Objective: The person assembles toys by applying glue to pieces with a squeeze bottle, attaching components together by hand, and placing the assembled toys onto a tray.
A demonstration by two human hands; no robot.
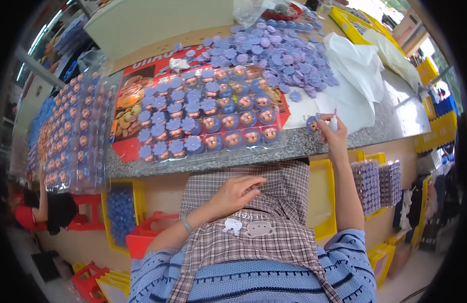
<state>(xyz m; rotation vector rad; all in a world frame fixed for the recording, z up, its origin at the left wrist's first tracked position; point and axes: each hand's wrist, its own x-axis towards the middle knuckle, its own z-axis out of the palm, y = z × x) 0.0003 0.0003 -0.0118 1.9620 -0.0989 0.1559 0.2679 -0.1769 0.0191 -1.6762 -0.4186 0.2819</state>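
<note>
My right hand (334, 135) is raised over the front edge of the grey speckled table (299, 144). Its fingertips pinch a small blue doll head (312, 124), and a slim white bottle with a thin pink tip (334, 122) is also gripped in it. My left hand (237, 194) lies against the checked apron (253, 217) at my lap, fingers stretched out and holding nothing. Ahead of it stands a clear plastic tray (221, 155) of round doll heads. Flower-shaped purple pieces (160, 147) top the heads on its left side; most on the right are bare, faces showing.
Loose purple flower pieces (279, 53) are heaped behind the tray, beside a white plastic sheet (357, 76). Stacked trays of heads (72, 126) rise at the left. Yellow crates (324, 197) and a red stool (152, 227) sit below the table. Another person's arm (41, 202) shows far left.
</note>
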